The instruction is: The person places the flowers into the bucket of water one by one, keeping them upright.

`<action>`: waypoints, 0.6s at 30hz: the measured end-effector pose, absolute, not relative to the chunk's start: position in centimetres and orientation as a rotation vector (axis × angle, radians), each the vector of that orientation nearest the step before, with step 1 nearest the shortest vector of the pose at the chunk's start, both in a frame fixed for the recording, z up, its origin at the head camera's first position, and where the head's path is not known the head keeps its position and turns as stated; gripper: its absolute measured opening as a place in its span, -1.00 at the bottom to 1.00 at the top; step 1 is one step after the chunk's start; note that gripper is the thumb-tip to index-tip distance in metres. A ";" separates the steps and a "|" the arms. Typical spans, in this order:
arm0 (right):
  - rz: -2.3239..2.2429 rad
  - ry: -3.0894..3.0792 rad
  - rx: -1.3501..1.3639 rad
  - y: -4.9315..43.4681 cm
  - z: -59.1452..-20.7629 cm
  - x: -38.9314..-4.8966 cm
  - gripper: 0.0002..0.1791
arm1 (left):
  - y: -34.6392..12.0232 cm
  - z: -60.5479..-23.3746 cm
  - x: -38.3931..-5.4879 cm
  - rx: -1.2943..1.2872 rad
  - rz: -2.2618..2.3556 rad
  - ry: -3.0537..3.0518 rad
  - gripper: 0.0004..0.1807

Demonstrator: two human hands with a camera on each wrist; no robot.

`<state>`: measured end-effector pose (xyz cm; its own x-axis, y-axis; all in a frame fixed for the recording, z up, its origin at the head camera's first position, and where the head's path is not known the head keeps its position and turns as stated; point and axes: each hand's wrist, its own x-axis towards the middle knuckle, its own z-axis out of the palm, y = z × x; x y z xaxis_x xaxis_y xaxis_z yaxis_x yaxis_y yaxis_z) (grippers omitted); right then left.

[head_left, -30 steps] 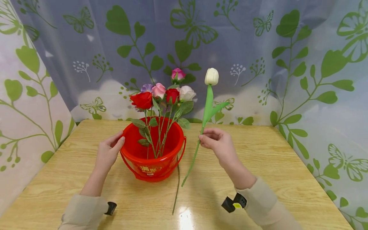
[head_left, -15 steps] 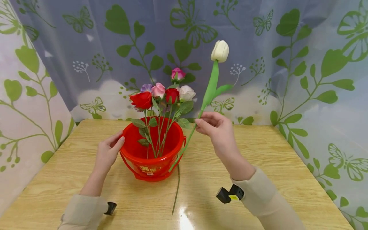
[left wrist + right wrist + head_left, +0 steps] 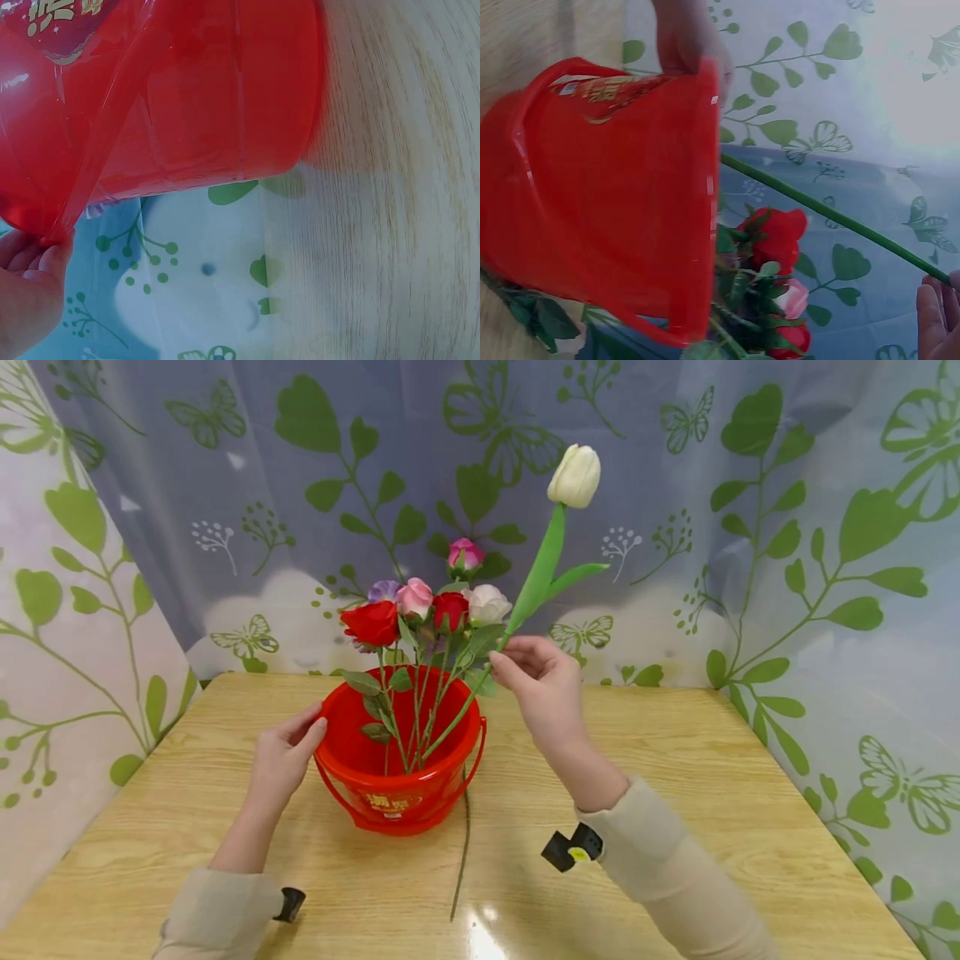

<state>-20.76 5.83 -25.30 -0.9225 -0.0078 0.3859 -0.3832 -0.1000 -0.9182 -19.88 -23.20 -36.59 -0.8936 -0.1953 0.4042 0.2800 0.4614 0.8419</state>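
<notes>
My right hand pinches the green stem of a white tulip between thumb and fingers, below its leaves. The stem slants down to the left over the rim, its lower end inside the red bucket. My left hand grips the bucket's left rim, thumb outermost; in the left wrist view the thumb and fingers close at the rim beside the handle. Inside the bucket stand several roses, among them a red rose, a pink rose and a white rose.
Partly hidden by the bucket, a thin dark green stem lies on the wooden table; the right wrist view shows dark leaves beside the bucket's base. A curtain with printed leaves and butterflies hangs behind the table.
My right hand has moved up and to the left with the tulip, which leans more to the right. Its stem end has passed from beside the bucket to inside it. My left hand stays put.
</notes>
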 end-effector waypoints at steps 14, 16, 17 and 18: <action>1.767 -2.190 0.562 4.3 -30.4 -22.2 -0.85 | -23.2 -36.6 -19.9 -0.075 -1.427 -2.274 -0.57; 1.718 -2.221 0.579 4.1 -30.9 -22.3 -0.87 | -23.2 -36.6 -19.9 -0.074 -1.437 -2.273 -0.57; 1.698 -2.229 0.586 4.0 -31.2 -22.3 -0.87 | -23.2 -36.6 -19.9 -0.072 -1.439 -2.270 -0.57; 1.683 -2.235 0.593 3.9 -31.4 -22.3 -0.88 | -23.2 -36.6 -19.9 -0.071 -1.440 -2.268 -0.57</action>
<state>-22.32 3.87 -31.42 -0.8763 -0.1545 0.4563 -0.4812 0.2370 -0.8439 -19.92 -23.19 -36.60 -0.8973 -0.1930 0.3969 0.2772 0.4534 0.8471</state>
